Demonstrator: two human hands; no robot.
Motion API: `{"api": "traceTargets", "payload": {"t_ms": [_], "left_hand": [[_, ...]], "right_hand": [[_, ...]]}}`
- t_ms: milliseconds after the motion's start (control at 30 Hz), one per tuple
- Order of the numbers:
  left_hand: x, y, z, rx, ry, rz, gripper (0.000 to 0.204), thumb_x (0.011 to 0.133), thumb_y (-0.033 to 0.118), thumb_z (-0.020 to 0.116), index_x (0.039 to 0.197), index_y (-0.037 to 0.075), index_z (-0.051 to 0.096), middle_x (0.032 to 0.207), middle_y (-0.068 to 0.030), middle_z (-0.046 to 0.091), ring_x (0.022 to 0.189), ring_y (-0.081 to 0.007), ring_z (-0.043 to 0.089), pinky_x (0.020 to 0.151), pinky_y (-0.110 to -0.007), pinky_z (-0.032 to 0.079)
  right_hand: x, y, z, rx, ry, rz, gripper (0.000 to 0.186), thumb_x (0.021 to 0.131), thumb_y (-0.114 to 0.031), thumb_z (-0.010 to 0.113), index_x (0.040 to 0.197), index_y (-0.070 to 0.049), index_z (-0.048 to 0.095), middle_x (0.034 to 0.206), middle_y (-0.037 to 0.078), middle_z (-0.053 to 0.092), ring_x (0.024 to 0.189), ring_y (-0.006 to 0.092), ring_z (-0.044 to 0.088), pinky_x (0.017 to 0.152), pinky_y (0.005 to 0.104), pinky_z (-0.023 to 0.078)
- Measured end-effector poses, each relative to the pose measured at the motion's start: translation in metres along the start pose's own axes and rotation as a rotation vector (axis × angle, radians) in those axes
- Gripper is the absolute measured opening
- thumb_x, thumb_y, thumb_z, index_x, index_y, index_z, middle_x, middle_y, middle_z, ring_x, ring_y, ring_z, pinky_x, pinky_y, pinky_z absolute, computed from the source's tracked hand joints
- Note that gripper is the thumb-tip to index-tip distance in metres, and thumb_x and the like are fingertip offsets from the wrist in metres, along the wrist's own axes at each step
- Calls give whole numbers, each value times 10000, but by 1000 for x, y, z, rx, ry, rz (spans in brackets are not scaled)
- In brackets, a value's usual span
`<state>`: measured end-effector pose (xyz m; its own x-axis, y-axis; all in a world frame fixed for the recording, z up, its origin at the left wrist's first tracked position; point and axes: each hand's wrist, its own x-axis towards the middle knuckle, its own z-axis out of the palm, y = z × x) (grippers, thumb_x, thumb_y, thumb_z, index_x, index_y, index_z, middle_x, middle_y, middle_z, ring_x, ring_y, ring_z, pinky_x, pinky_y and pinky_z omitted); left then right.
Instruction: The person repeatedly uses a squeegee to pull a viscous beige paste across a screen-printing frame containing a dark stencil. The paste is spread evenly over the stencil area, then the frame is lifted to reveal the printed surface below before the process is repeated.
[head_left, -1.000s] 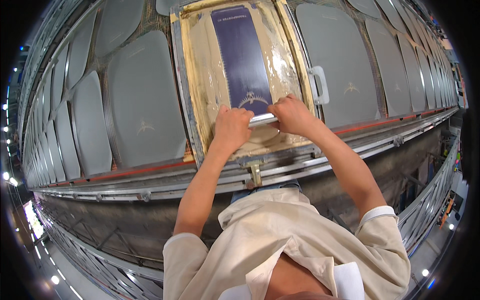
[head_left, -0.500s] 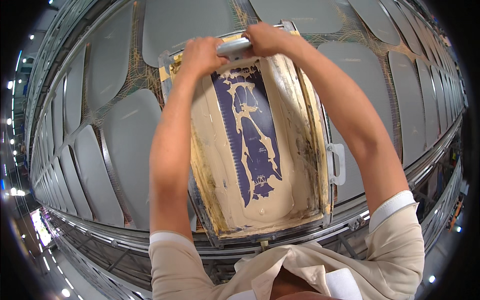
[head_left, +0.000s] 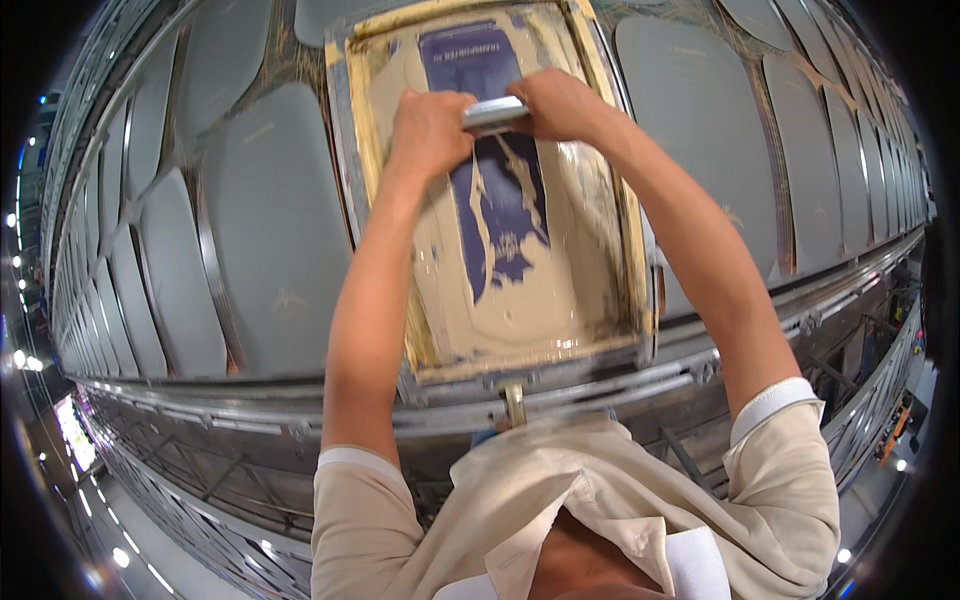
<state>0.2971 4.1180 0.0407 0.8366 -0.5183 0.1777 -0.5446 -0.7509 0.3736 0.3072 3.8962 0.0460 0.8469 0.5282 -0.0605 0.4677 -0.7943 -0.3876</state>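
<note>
A screen-printing frame (head_left: 527, 364) lies in front of me, its borders smeared with yellowish residue. Thick beige ink (head_left: 545, 312) covers much of the mesh around a long dark purple stencil area (head_left: 465, 60). Across the middle of the screen sits a squeegee (head_left: 496, 114) with a metal grip. My left hand (head_left: 430, 132) is closed around its left end, and my right hand (head_left: 565, 106) grips its right end. Beyond the squeegee the purple area looks wiped; nearer to me, streaks of ink still lie over it. The blade's lower edge is hidden.
Grey rounded flat panels (head_left: 270, 210) lie in rows on the long table left of the frame, with more grey panels (head_left: 690, 130) to the right. A metal rail (head_left: 250, 395) runs along the near table edge. A small bracket (head_left: 515, 400) sits at the frame's near side.
Both hands have drawn the squeegee from the screen's far end toward me, to about the middle. Ink streaks on the far part of the purple area are gone. The view has shifted too.
</note>
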Motion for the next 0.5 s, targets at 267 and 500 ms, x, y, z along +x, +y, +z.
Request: {"api": "traceTargets", "payload": {"t_ms": [267,500], "left_hand": [[-208,144,11,-20,-74,-40,298,662,79,784,953,110,731,919,-45,707,858,-254,649,841,-393,424],[-218,155,-3,115,-132,-44,358,667,133,775,1021,116,721,981,-29,679,991,-224,615,885,-402,421]], "right_hand": [[-213,-114,40,140,-192,28,349,794,-267,802,1060,-58,717,1043,168,716,1070,350,653,967,450,490],[-201,3,27,224,572,870,469,955,-410,648,1245,-41,650,1195,253,673,1133,407,627,946,467,495]]}}
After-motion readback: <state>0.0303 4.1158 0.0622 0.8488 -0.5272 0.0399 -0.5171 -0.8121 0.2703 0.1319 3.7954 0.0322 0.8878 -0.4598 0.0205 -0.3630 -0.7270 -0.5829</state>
